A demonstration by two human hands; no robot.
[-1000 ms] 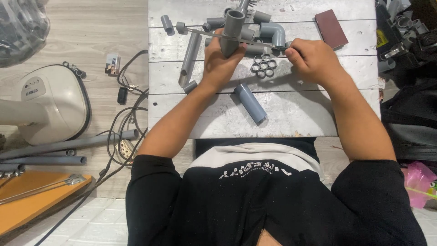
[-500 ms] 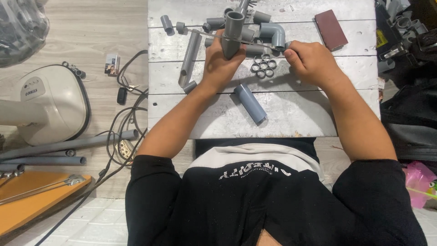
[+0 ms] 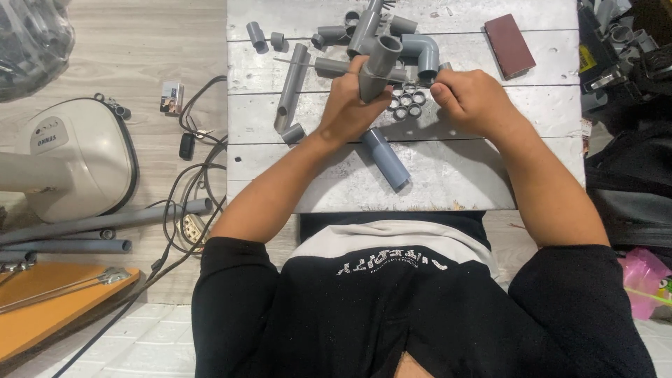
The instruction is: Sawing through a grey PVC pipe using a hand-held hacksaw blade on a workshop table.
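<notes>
My left hand [image 3: 350, 105] grips a grey pipe assembly [image 3: 378, 63] of joined tees and elbows, held upright over the white plank table [image 3: 490, 168]. My right hand [image 3: 472, 98] pinches the end of a short pipe stub next to the grey elbow [image 3: 423, 52] on that assembly. A cluster of small grey rings [image 3: 406, 101] lies on the table between my hands. A short blue-grey pipe piece [image 3: 385, 157] lies just under my left wrist.
A long grey pipe [image 3: 290, 84] and small couplings [image 3: 257, 33] lie at the table's left. A brown sanding block [image 3: 509, 43] sits at the back right. Left on the floor are a white fan base [image 3: 77, 154], cables, long pipes [image 3: 105, 220] and an orange board.
The assembly has tilted slightly in my left hand and my right hand has closed in on the elbow end; otherwise the scene is unchanged.
</notes>
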